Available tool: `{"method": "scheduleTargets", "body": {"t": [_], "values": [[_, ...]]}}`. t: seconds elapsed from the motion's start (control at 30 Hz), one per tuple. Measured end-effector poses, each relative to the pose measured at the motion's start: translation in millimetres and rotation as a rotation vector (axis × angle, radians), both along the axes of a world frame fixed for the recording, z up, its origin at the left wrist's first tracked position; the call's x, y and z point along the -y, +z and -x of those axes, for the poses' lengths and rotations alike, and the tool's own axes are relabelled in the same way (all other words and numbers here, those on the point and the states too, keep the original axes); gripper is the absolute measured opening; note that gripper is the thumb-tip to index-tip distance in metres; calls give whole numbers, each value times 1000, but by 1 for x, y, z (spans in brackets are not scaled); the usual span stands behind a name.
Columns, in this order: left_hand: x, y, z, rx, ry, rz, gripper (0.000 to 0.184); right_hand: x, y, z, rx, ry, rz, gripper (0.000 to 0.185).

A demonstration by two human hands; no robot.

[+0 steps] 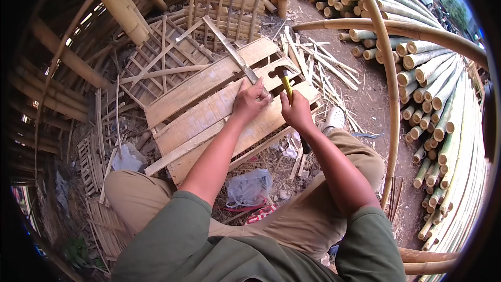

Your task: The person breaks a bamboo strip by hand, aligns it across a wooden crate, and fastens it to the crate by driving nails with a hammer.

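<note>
My right hand (pixel 296 108) is wrapped round the handle of a claw hammer (pixel 286 82), its metal head up over the far right part of a wooden slatted platform (pixel 195 102). My left hand (pixel 251 100) is closed at the near end of a thin wooden strip (pixel 229 47), which points away to the upper left across the platform. Its fingertips are pinched close beside the hammer; anything small between them cannot be made out. Another long strip (pixel 185 146) lies over the near slats, under my left forearm.
Stacked bamboo poles (pixel 433 94) fill the right side, behind a curved bamboo rail (pixel 383 47). Lattice panels (pixel 167 62) lean beyond the platform. Loose slats (pixel 329 62) litter the ground at its right. A clear plastic bag (pixel 249 187) lies between my legs.
</note>
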State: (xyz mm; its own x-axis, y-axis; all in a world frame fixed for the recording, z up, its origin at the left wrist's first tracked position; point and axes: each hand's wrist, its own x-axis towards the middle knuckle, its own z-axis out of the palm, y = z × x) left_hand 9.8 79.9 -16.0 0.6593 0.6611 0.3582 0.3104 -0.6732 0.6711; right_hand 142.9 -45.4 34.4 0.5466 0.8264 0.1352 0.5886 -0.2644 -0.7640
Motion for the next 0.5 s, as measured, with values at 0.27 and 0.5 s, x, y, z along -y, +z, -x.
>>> {"method": "scheduleTargets", "body": {"t": [0.27,0.5], "values": [[-1,0,2,-21,-26,12,17,-43,-23,-14,-558,93,211,37],[-3,-3,1,-12,-15,23,11,-50,-27,-11,-548,121,208,31]]}}
